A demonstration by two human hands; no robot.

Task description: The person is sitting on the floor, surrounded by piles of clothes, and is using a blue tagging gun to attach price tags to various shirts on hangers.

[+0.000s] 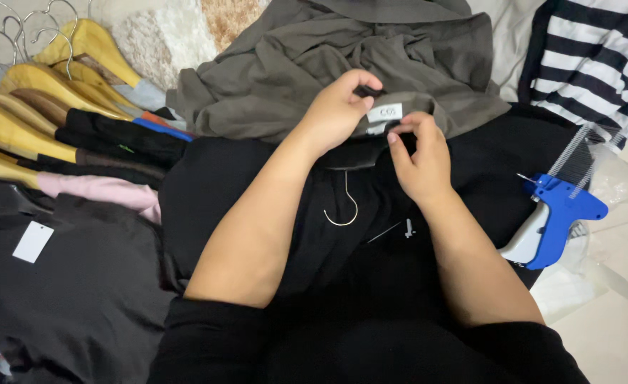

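Note:
My left hand (339, 107) pinches the black neck edge of a black garment (243, 185) just beside its small white sewn-in label (385, 112). My right hand (417, 153) grips the same black edge right below the label, fingers curled tight. The black garment lies across my lap with a thin metal hanger hook (346, 210) showing on top of it. Behind the label lies a crumpled grey-olive garment (342, 64).
A blue and white tagging gun (552, 217) with a strip of plastic fasteners (577, 153) lies at the right. Yellow wooden hangers with clothes (51, 92) pile up at the left, over a black garment with a white paper tag (33, 242). A striped garment (598, 50) lies top right.

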